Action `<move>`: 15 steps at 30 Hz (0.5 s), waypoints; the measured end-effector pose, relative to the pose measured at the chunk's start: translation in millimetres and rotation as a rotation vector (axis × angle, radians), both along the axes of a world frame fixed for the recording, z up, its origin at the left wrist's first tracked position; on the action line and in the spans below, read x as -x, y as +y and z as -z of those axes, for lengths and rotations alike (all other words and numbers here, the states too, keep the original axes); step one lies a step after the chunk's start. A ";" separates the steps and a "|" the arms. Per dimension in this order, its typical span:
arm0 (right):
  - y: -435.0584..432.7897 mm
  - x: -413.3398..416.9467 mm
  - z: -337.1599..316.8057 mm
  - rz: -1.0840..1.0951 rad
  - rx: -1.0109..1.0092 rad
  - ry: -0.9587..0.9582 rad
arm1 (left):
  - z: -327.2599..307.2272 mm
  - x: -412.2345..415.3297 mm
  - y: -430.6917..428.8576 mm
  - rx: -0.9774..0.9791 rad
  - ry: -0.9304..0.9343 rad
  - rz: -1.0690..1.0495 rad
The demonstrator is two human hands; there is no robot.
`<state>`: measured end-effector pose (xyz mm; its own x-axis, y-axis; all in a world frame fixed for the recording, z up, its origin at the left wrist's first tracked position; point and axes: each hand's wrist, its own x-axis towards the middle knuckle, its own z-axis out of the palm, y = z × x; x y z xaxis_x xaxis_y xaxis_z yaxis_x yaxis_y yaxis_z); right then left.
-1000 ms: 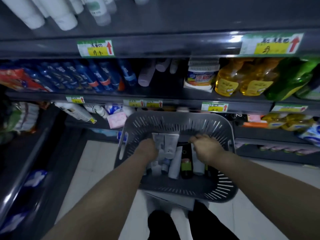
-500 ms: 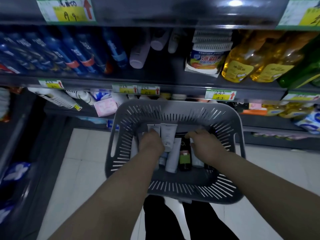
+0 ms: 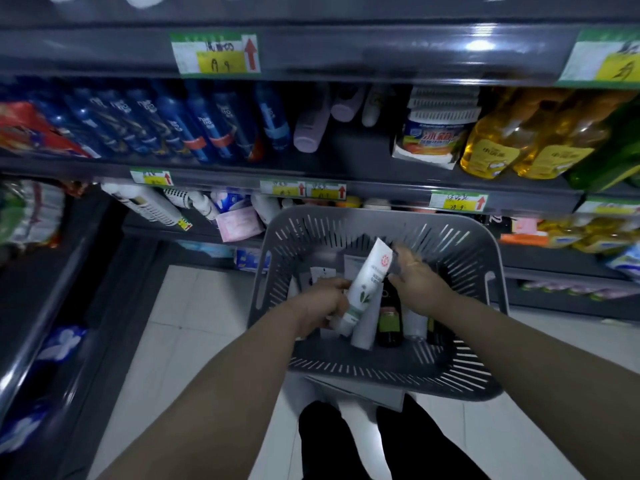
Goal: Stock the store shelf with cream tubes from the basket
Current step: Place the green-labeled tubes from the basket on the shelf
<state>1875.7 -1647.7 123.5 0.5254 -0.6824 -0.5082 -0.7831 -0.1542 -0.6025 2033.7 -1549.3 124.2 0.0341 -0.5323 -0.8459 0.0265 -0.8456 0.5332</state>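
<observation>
1. Left hand [image 3: 320, 303]: fingers curled round the lower half of a white cream tube [image 3: 367, 282], close to its cap. The tube is tilted, cap end near and low, crimped end far and high, above the other stock.
2. Right hand [image 3: 417, 280]: fingers loosely extended just beside the tube's crimped end, gripping nothing. Blur hides whether it touches the tube.
3. Step judged: drawing one tube out of the basket. Advice: keep the grip on the firm part by the cap and raise the tube straight above the rim. The right hand can steady the crimped end so neighbours are not dragged along.
4. Basket [image 3: 381, 220]: grey, slotted walls, directly below both hands. Inside are several more white tubes [image 3: 363, 329] and a dark bottle with a green label [image 3: 389, 320], lying near-to-far.
5. Shelf [image 3: 356, 157]: far of the basket, with a dark gap between lilac bottles [image 3: 310, 133] and a white tub [image 3: 436, 133]. That gap is the likely place for the tube.
</observation>
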 end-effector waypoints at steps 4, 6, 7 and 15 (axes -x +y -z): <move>0.9 2.0 -2.5 0.209 -0.194 -0.195 | 11.9 7.1 0.7 -0.001 0.013 0.116; 2.4 4.3 -2.8 0.183 -0.180 -0.209 | 16.2 10.1 -2.1 0.021 -0.087 0.119; 3.8 5.5 -3.6 0.132 -0.138 -0.171 | 19.3 9.8 -3.5 0.056 -0.191 0.107; 1.7 20.8 1.7 -0.102 0.171 -0.019 | 61.5 2.9 -7.9 -0.038 -0.738 0.443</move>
